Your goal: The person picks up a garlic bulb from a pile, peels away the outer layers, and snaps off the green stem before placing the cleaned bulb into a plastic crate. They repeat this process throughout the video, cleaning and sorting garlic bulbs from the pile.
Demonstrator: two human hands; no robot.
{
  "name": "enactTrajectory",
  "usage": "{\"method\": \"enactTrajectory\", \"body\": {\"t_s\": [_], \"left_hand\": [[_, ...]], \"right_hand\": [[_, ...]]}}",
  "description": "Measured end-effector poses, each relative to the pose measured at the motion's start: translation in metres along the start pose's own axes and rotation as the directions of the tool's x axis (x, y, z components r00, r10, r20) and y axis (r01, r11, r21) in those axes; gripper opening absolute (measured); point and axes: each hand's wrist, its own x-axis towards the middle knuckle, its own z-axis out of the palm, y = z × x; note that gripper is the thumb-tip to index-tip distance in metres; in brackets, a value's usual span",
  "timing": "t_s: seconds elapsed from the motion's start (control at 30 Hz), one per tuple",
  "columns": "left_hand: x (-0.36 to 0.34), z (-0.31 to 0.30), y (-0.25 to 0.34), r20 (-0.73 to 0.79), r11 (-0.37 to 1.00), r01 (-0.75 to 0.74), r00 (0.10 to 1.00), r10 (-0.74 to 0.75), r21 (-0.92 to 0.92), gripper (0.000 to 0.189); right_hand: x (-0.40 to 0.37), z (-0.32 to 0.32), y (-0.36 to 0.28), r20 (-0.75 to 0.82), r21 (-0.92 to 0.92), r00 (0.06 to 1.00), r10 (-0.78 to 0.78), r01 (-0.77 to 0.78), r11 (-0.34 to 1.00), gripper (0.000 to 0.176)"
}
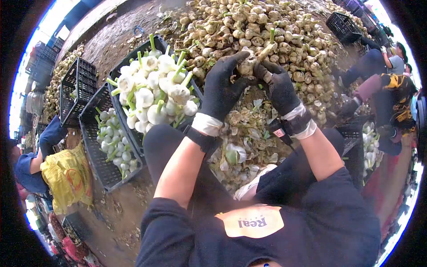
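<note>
A garlic bulb (246, 66) with dry, brownish skin and a stubby stem is held between my two black-gloved hands, in front of the heap. My left hand (222, 86) curls around the bulb's left side, fingers over its top and thumb below. On the other side, the fingers of my right hand (276, 86) are bent and pressed against the bulb near its stem; part of the grip is hidden. A black device (279, 132) is strapped at my right wrist. Loose peeled skins (249, 120) lie beneath my hands, between my legs.
A big heap of unpeeled garlic (284, 26) spreads ahead. At my left stand a crate of white, cleaned bulbs (144, 98) and a crate of smaller bulbs (116, 142). Another black crate (78, 91) and a yellow sack (66, 175) lie farther left. People sit at both sides.
</note>
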Motion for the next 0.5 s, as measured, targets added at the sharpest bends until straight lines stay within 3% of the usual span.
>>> {"method": "enactTrajectory", "body": {"t_s": [0.03,0.13,0.2,0.23,0.37,0.4,0.47,0.5], "left_hand": [[0.000,0.001,-0.001,0.004,1.000,-0.002,1.000,0.002,0.003,0.057],[-0.004,0.003,-0.003,0.022,0.997,-0.027,0.999,0.025,0.076,0.058],[-0.004,0.007,-0.004,0.038,0.968,-0.112,0.994,0.106,0.226,0.060],[-0.002,0.007,-0.004,0.049,0.968,-0.119,0.993,0.111,0.220,0.060],[-0.002,0.013,-0.006,0.084,0.991,-0.046,0.996,0.035,0.127,0.059],[0.002,0.014,-0.001,0.102,0.953,0.220,0.974,-0.202,-0.208,0.055],[0.005,0.012,0.009,0.261,0.622,0.625,0.772,-0.579,-0.472,0.042],[0.004,0.012,0.005,0.261,0.622,0.626,0.772,-0.579,-0.471,0.042]], "right_hand": [[-0.001,-0.002,-0.002,0.017,-0.101,1.000,-0.023,0.025,0.995,0.033],[0.002,-0.002,0.002,0.089,-0.074,0.995,-0.033,0.040,0.996,0.034],[-0.003,-0.001,0.001,0.048,-0.068,0.999,0.024,-0.020,0.997,0.034],[-0.003,-0.001,-0.001,0.023,-0.065,0.997,0.069,-0.068,0.996,0.035],[0.000,-0.013,0.019,0.006,-0.023,0.999,-0.051,0.051,0.998,0.032],[0.000,-0.013,0.014,0.007,-0.026,0.999,-0.045,0.045,0.999,0.031],[0.000,-0.015,0.015,-0.016,-0.050,0.996,-0.085,0.084,0.995,0.030],[0.000,-0.016,0.016,-0.036,-0.074,0.992,-0.123,0.120,0.990,0.029]]}}
